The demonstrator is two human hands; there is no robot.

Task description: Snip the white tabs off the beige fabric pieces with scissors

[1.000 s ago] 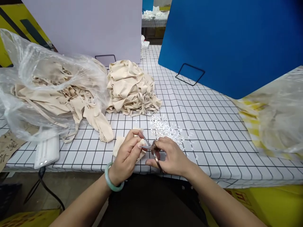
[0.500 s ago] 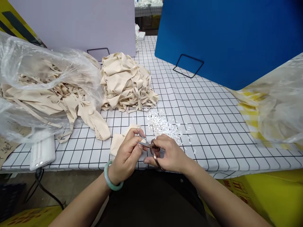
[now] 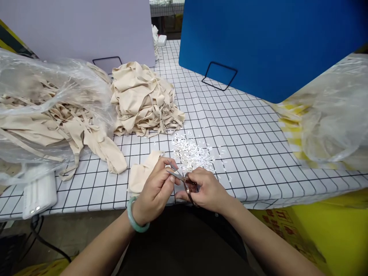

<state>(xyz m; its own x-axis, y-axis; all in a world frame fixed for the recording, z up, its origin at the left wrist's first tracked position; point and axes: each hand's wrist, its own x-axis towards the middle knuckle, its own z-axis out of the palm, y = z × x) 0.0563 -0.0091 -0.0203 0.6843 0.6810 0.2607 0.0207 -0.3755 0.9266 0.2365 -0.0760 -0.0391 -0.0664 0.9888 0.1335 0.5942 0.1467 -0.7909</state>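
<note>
A stack of trimmed pieces [image 3: 143, 99] lies on the table [image 3: 253, 153], with white clippings [image 3: 191, 151] before it; the plastic bag [image 3: 48, 115] holds many more pieces, so much appears left. The left hand [image 3: 155, 189] pinches the fabric piece [image 3: 142, 172] at the table's near edge. The right hand [image 3: 208, 189] is closed around the scissors [image 3: 184, 182], blades at that piece.

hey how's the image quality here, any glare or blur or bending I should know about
Head view: even, soft light with faint shadows; white glare on the clear plastic bag; the right-edge plastic is smeared; the grid tablecloth lines bow from wide-angle distortion; left hand, right hand and scissors are sharp.
</note>
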